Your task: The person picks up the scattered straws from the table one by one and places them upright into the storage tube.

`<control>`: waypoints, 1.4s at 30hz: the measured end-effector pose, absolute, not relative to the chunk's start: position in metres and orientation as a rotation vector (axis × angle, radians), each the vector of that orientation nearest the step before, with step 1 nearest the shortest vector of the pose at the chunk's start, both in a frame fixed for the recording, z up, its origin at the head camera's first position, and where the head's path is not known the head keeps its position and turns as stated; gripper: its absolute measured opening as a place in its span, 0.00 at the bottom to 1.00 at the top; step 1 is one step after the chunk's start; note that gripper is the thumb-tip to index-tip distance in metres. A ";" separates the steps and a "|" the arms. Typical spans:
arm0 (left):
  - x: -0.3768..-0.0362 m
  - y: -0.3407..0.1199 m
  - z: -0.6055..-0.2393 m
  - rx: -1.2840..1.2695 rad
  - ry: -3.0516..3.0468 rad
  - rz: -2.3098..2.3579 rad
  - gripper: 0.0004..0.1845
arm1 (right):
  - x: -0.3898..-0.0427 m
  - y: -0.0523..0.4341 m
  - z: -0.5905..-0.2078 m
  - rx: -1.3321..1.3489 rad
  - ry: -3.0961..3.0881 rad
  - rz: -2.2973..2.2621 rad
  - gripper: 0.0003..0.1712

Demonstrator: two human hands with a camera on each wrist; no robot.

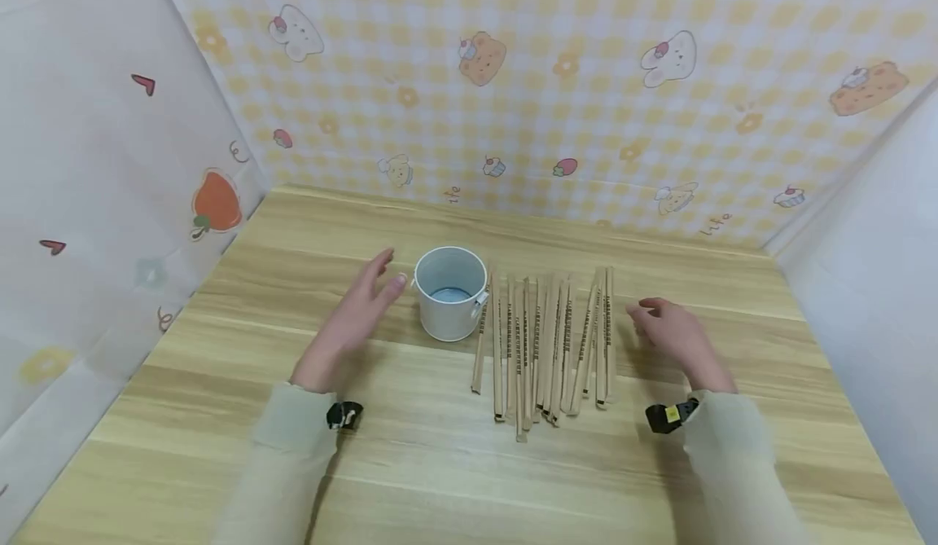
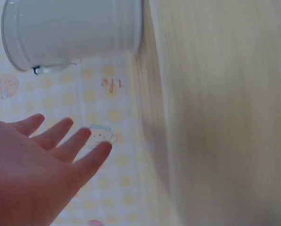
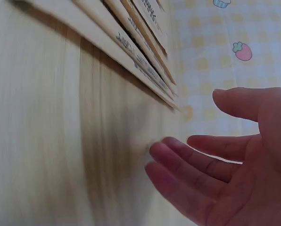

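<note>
A small white bucket (image 1: 450,292) stands upright just left of the middle of the head view, its mouth facing up and nothing visible inside but its bluish bottom. Right beside it, in the center of the frame, a row of paper-wrapped sticks (image 1: 545,341) lies flat on the wooden table (image 1: 440,463), roughly parallel and overlapping, their long axes running from near to far. The leftmost stick leans against or touches the bucket's right side; the exact contact is too small to tell. Lying loose in a row next to the open bucket, the sticks look laid out for easy picking, as a judgement only.

The left hand (image 1: 355,321) sits left of the bucket, palm turned toward it, fingers straight and spread, fingertips very near the bucket's rim but holding nothing. In the left wrist view the 4 fingers (image 2: 70,141) are plainly spread in the lower left with the bucket (image 2: 74,30) apart from them at the top.

The right hand (image 1: 677,333) hovers just right of the sticks, palm down, fingers loosely bent and empty. The right wrist view shows its fingers (image 3: 197,169) relaxed, near the sticks (image 3: 131,52) but not touching them.
</note>
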State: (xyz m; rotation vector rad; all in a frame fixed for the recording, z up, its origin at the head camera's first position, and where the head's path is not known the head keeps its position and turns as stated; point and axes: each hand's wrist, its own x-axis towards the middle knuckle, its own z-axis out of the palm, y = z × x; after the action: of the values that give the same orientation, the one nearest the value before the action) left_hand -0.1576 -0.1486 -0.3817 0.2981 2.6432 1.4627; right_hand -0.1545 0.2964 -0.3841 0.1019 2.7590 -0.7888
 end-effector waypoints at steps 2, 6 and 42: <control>-0.153 -0.141 -0.381 0.314 2.508 1.601 0.36 | -0.159 0.295 -0.390 0.138 2.708 -0.885 0.43; -0.143 -0.129 -0.383 0.339 2.267 1.818 0.35 | -0.166 0.290 -0.400 0.185 2.671 -0.973 0.37; -0.169 -0.114 -0.423 0.488 2.067 1.875 0.50 | -0.181 0.273 -0.421 0.289 2.530 -1.305 0.24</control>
State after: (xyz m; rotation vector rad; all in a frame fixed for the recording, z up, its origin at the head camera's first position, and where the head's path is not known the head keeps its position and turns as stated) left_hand -0.1687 -0.1142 -0.4226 0.4877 2.0672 1.8755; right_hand -0.1809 0.2734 -0.4206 0.2893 2.5303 -1.3053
